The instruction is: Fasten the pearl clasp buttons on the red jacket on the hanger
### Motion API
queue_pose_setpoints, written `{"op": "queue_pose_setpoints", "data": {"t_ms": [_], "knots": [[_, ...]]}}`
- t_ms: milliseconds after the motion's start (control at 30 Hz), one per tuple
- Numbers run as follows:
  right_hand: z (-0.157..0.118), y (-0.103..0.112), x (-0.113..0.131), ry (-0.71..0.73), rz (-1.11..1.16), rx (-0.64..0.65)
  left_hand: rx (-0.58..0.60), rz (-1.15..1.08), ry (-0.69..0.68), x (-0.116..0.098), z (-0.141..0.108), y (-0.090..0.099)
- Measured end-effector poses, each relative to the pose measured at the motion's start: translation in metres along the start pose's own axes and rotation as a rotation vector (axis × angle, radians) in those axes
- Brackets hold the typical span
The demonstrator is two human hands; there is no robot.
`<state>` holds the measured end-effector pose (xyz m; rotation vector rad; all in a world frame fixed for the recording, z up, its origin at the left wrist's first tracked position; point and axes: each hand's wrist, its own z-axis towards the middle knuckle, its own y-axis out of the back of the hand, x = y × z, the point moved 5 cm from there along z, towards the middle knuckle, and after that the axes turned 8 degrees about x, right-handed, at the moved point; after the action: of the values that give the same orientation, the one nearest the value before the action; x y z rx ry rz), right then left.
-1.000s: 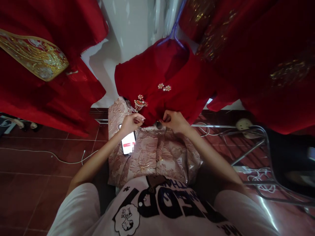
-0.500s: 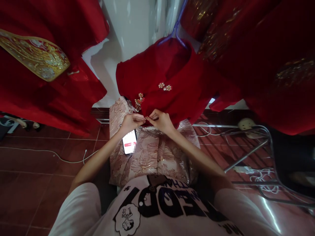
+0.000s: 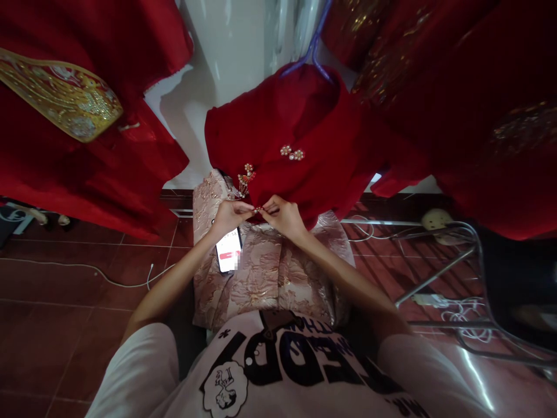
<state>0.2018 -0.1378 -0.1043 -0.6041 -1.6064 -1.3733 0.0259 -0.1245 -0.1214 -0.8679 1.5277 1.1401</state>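
Note:
My left hand and my right hand meet at the lower front of a red garment on a purple hanger. Between their pinched fingertips is a small gold and pearly clasp, mostly covered by the fingers. Higher up the front sits a pair of pearl flower clasps. To the left of it, a flower-and-fan ornament with dangling strands is attached near the garment's edge. A lit phone lies below my left hand on pink brocade fabric over my lap.
Red garments with gold embroidery hang at the left and right. A metal-framed chair stands on the right, near coiled white cables. Another white cable crosses the tiled floor at the left.
Both hands keep their pinch on the clasp, with only tiny finger shifts. The digits on the phone screen have changed.

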Motion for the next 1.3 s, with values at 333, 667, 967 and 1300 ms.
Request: {"op": "queue_pose_setpoints", "data": {"t_ms": [333,667,967,1300], "knots": [[-0.001,0.033,0.012,-0.029,-0.011,0.051,0.001,0.611,-0.275,-0.019,-0.008,0.005],[-0.010,0.083,0.031,0.135,0.025,-0.070,0.054,0.942,-0.440,-0.018,-0.009,-0.006],[-0.013,0.084,0.040,0.166,0.045,-0.018,0.172,0.981,-0.527,-0.028,-0.008,-0.008],[-0.031,0.091,0.065,0.215,0.042,0.090,0.243,0.916,-0.648,-0.026,-0.001,-0.011]]}}
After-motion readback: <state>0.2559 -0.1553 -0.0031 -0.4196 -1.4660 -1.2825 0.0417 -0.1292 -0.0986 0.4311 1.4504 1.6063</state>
